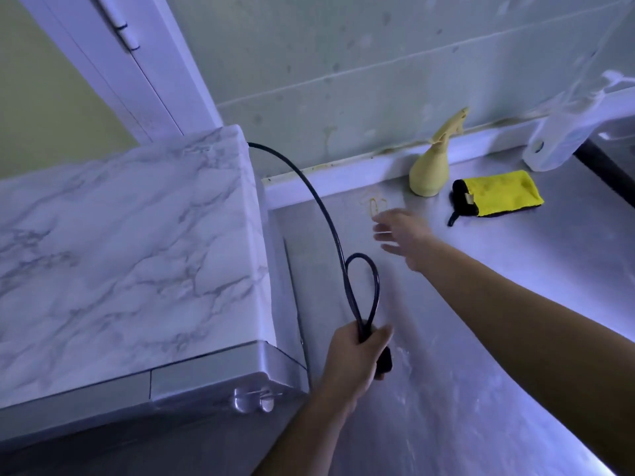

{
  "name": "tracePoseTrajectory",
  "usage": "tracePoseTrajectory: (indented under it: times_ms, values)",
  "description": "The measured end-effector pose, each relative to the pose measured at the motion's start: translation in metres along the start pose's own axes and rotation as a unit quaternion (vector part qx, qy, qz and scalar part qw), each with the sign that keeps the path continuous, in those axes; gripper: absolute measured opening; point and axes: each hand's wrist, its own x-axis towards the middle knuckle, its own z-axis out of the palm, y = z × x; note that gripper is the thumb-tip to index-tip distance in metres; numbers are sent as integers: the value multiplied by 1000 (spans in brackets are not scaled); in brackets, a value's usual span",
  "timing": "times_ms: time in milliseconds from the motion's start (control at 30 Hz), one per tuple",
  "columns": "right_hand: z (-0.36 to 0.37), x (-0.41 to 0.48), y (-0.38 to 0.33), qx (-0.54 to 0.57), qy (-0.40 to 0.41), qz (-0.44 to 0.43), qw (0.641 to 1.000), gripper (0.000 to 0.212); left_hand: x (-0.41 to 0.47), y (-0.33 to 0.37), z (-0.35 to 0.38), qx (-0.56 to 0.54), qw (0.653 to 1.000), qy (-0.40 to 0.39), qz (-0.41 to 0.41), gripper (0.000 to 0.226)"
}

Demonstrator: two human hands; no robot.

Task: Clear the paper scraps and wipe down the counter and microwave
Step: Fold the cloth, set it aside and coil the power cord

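The microwave (pixel 120 255) with a marble-patterned top stands at the left on the steel counter (pixel 481 338). Its black power cord (pixel 330 228) arcs from behind it and loops down into my left hand (pixel 354 355), which grips the looped cord and the plug near the microwave's front right corner. My right hand (pixel 402 235) hovers blurred over the counter with fingers spread, holding nothing, just short of a small yellowish scrap (pixel 374 206). A yellow cloth (pixel 498 194) with a black edge lies at the back right. A yellow spray bottle (pixel 434 163) stands beside it against the wall.
A white fixture (pixel 567 132) juts over the counter at the back right. A white door frame (pixel 137 63) rises behind the microwave. The stained wall (pixel 378 63) runs along the counter's back edge.
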Motion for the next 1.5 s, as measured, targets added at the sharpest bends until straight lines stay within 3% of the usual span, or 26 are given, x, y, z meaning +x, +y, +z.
tracePoseTrajectory:
  times_ms: [67,100,167,300,433,567,633,733,833,933,1033,1200,1300,1400,1500]
  values:
    - [-3,36,7,-129,105,-57,984,11,4,-6,-1,-12,1000,4,-5,30]
    - [-4,52,9,-174,120,-72,975,16,7,-8,-2,-22,1000,7,-6,28]
    - [-3,80,8,-247,129,-104,955,28,13,-13,-3,-22,1000,12,2,28]
    - [11,118,-6,-403,139,-169,889,31,26,-21,-6,-24,999,36,1,32]
    - [25,137,-12,-580,115,-170,789,28,35,-28,-9,-38,998,51,2,35]
    - [33,148,-11,-626,142,-182,745,28,35,-30,-8,-46,997,57,2,30]
    - [33,148,-11,-619,139,-185,751,30,32,-30,-7,-48,997,57,-1,29]
    - [28,138,-9,-516,166,-221,811,23,26,-29,-7,-46,997,56,-5,26]
    - [17,108,-9,-256,163,-231,925,11,16,-30,-9,-54,997,42,-18,22]
    - [2,60,-3,-50,143,-180,972,9,2,-32,-9,-69,996,42,-28,21]
    - [-17,3,21,78,128,-123,981,13,-11,-31,-6,-71,994,69,-41,24]
    - [-36,-98,81,181,53,-18,982,11,-38,-26,-3,-62,993,88,-38,18]
    - [-41,-145,106,290,-15,50,956,8,-55,-18,0,-72,992,93,-44,23]
    - [-45,-179,119,407,-99,79,905,15,-71,-7,0,-60,992,101,-39,21]
    - [-46,-204,120,391,-123,66,910,23,-84,5,-2,-57,992,107,-21,18]
